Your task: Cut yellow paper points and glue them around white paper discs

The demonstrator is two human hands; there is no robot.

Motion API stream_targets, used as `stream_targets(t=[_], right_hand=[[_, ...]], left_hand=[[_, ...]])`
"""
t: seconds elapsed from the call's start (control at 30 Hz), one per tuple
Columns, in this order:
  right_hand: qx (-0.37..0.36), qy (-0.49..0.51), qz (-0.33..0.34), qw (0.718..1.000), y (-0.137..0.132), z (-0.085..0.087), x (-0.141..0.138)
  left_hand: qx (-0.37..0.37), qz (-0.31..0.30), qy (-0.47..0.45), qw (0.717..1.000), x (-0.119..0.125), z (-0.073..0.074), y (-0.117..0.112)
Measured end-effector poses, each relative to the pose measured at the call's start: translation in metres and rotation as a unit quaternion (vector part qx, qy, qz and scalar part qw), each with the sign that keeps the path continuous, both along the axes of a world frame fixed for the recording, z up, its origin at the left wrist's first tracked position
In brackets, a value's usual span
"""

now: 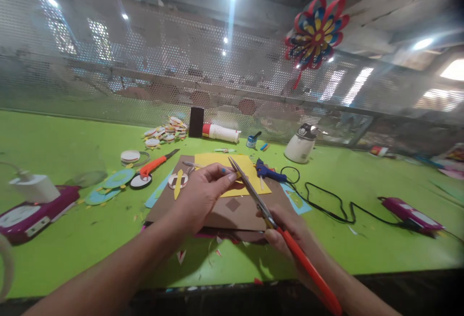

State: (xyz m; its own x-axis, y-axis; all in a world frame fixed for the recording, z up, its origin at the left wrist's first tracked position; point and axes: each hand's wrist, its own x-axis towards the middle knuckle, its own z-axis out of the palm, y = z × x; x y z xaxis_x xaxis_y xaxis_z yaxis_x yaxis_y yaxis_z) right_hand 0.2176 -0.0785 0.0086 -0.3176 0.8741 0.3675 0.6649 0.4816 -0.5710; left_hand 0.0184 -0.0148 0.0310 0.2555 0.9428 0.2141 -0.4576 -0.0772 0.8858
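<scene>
My right hand [290,229] grips a pair of scissors [250,188] with long metal blades and orange-red handles, the tips pointing up and away. Thumb and fingers of my left hand [205,193] pinch a small yellow paper piece [238,175] beside the blades; most of it is hidden. Both hands are above a brown board [217,217] on which a yellow sheet [259,188] lies. Left of my left hand, a pointed yellow paper strip [178,184] rests across a small white round piece [185,180].
A blue glue gun [270,171] with a black cord lies right of the sheet. To the left are an orange-handled knife [154,165], blue-green paper discs [119,179] and a purple power strip [43,212]. Behind stand a phone [196,122], a glue bottle [223,133] and a white kettle-like container [300,144].
</scene>
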Motion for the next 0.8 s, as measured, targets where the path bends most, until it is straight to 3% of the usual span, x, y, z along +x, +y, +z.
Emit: stream_targets(t=[0.33,0.47,0.6,0.8], right_hand=[[0.079,0.028,-0.032,0.996,-0.012,0.001,-0.001],[0.037,0.063,-0.050,0.996,-0.012,0.010,0.004],[-0.019,0.124,-0.020,0.992,-0.006,0.018,0.007],[-0.035,0.189,-0.034,0.981,0.008,0.039,0.002]], left_hand=[[-0.010,-0.028,-0.019,0.999,0.000,0.004,-0.003],[-0.026,-0.081,0.016,0.996,-0.003,0.006,-0.004],[-0.029,-0.104,0.081,0.991,-0.008,0.010,-0.004],[-0.007,-0.138,0.137,0.981,-0.010,0.010,-0.002]])
